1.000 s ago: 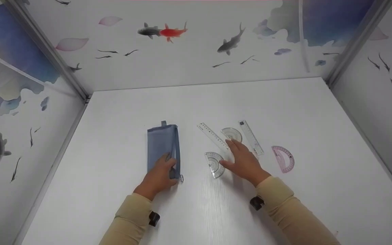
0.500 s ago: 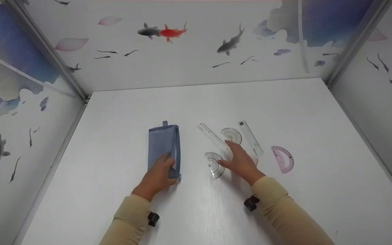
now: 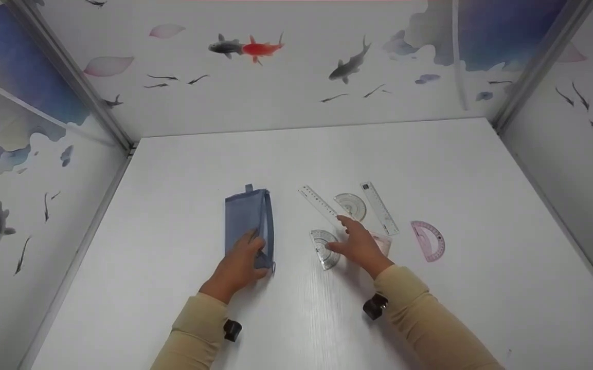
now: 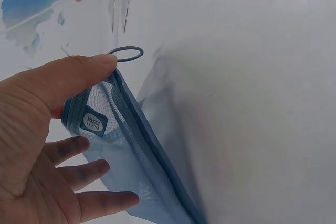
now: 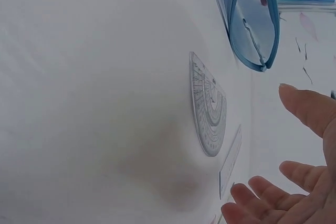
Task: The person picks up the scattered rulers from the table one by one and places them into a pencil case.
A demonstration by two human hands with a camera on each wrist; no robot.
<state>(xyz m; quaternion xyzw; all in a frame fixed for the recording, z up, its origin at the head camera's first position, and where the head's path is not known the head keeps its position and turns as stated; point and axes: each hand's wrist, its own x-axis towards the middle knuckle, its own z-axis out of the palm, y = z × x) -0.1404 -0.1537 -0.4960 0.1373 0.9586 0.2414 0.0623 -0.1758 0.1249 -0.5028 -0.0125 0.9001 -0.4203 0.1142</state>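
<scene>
My left hand (image 3: 239,264) grips the near end of a blue mesh zip pouch (image 3: 242,213). In the left wrist view the thumb presses by the zip ring (image 4: 128,53), while the other fingers spread along the mesh of the pouch (image 4: 131,156). My right hand (image 3: 360,246) hovers with fingers spread and nothing held. Its thumb overlaps a clear protractor (image 3: 321,257) in the head view; the right wrist view shows that protractor (image 5: 210,108) flat on the table, apart from the fingers. Just beyond the fingertips lies a clear ruler (image 3: 319,201).
Past the right hand are another clear protractor (image 3: 354,203) and a second ruler (image 3: 380,208). A pink transparent piece (image 3: 383,244) lies partly hidden behind the hand. Farther right is a pink protractor (image 3: 420,242). Printed walls (image 3: 296,103) enclose the white table (image 3: 173,169).
My right hand has moved left and slightly toward me, uncovering the pink transparent piece and covering more of the near protractor. My left hand keeps its grip on the pouch.
</scene>
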